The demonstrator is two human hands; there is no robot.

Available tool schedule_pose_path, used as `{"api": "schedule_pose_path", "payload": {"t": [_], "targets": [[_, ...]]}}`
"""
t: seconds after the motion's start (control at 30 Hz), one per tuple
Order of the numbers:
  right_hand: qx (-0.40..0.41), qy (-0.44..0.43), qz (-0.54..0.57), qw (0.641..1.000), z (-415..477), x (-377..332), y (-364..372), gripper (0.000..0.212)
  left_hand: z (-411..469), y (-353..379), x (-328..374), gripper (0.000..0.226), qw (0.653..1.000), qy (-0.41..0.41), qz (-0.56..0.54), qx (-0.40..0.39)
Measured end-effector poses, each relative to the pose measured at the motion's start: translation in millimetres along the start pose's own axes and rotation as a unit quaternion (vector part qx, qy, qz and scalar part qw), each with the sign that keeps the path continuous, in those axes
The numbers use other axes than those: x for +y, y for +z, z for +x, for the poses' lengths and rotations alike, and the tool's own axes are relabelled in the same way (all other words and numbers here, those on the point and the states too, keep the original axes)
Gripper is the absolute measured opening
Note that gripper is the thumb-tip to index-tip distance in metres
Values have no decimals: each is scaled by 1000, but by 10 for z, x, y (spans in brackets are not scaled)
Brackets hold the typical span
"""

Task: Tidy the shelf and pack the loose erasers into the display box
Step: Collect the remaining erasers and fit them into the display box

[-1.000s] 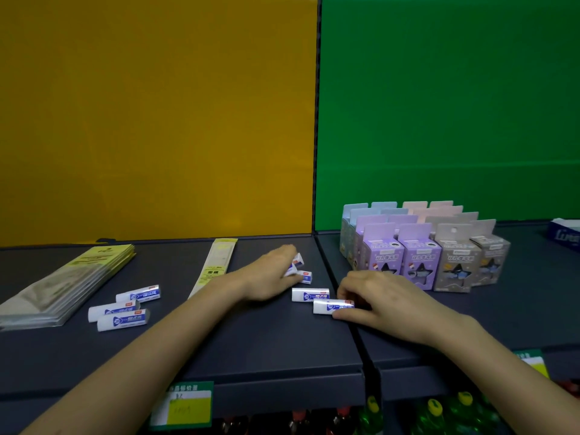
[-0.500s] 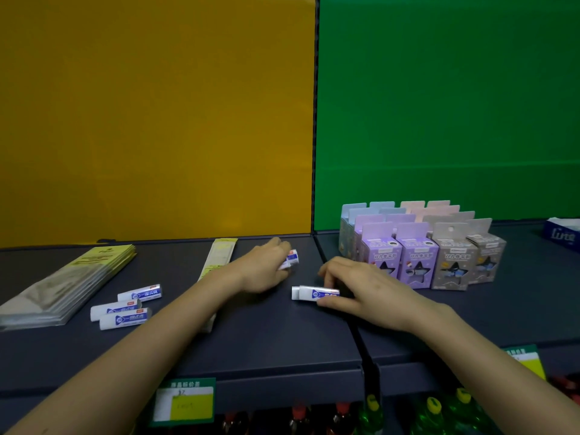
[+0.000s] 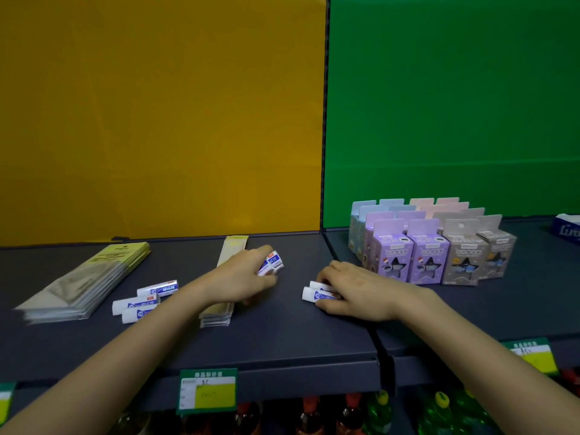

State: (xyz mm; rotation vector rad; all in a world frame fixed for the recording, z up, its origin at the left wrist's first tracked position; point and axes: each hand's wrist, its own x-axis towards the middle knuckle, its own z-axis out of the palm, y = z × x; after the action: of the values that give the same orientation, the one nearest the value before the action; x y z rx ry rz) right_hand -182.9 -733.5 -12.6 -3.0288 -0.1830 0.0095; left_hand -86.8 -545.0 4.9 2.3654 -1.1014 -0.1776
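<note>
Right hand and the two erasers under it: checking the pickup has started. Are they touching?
Touching. The head view shows the right hand lying over the two erasers, fingers curled onto them.

1 head-worn wide-angle view, facing forward and down, close over dark shelf (image 3: 282, 337), arms entering from below.

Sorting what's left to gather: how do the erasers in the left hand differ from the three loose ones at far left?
The erasers in the left hand are gripped and lifted; the three loose erasers lie flat, untouched. Held ones show mostly their ends; loose ones show full length. Both share white bodies with blue sleeves.
</note>
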Motion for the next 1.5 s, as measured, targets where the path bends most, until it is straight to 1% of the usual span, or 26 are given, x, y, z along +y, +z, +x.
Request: {"api": "schedule_pose_path", "payload": {"t": [0.13, 0.27, 0.37, 0.43, 0.57, 0.67, 0.73, 0.8, 0.83, 0.9, 1.0, 1.07, 1.1, 1.2, 1.27, 1.4, 1.43, 1.5], "targets": [[-9, 37, 28, 999, -13, -69, -3, 32, -23, 31, -2, 15, 1000, 7, -12, 6], [8, 20, 35, 999, -108, -82, 5, 32, -10, 90, 49, 17, 1000, 28, -8, 7], [40, 5, 108, 993, -350, 5, -34, 27, 13, 137, 172, 18, 998, 55, 1, 14], [73, 12, 167, 983, -592, 99, -86, 21, 42, 175, 333, 17, 997, 81, 1, 11], [115, 59, 263, 956, -1129, 433, -170, 28, 170, 337, 795, 16, 991, 134, -12, -3], [132, 90, 346, 925, -1555, 802, -173, 26, 292, 572, 1245, 20, 984, 174, -16, -19], [142, 117, 382, 905, -1899, 1084, -165, 23, 385, 785, 1592, 16, 980, 197, -6, -28], [157, 142, 394, 894, -2282, 1362, -172, 21, 476, 1023, 1975, 10, 974, 223, 12, -28], [167, 150, 393, 892, -2478, 1500, -184, 19, 521, 1147, 2175, 11, 970, 239, 20, -26], [188, 161, 382, 890, -2868, 1768, -226, 14, 624, 1404, 2557, 22, 964, 262, 29, -26], [211, 169, 377, 886, -3370, 2163, -295, 19, 774, 1765, 3072, 25, 959, 279, 34, -32], [212, 190, 381, 880, -3630, 2414, -340, 15, 861, 1974, 3366, 27, 959, 279, 33, -30], [212, 197, 381, 878, -3734, 2547, -359, 17, 901, 2062, 3498, 28, 960, 277, 32, -30], [215, 211, 380, 875, -3953, 2902, -419, 16, 1043, 2261, 3840, 29, 962, 267, 39, -37], [228, 197, 393, 869, -4024, 3132, -466, 22, 1176, 2338, 4019, 30, 963, 260, 57, -33], [252, 225, 377, 862, -4013, 3592, -539, 31, 1486, 2421, 4250, 30, 967, 244, 66, -31], [255, 236, 385, 855, -3984, 3713, -559, 31, 1568, 2437, 4286, 30, 968, 241, 67, -31], [252, 247, 402, 845, -3908, 3958, -596, 24, 1746, 2473, 4340, 30, 970, 233, 66, -30]]}}
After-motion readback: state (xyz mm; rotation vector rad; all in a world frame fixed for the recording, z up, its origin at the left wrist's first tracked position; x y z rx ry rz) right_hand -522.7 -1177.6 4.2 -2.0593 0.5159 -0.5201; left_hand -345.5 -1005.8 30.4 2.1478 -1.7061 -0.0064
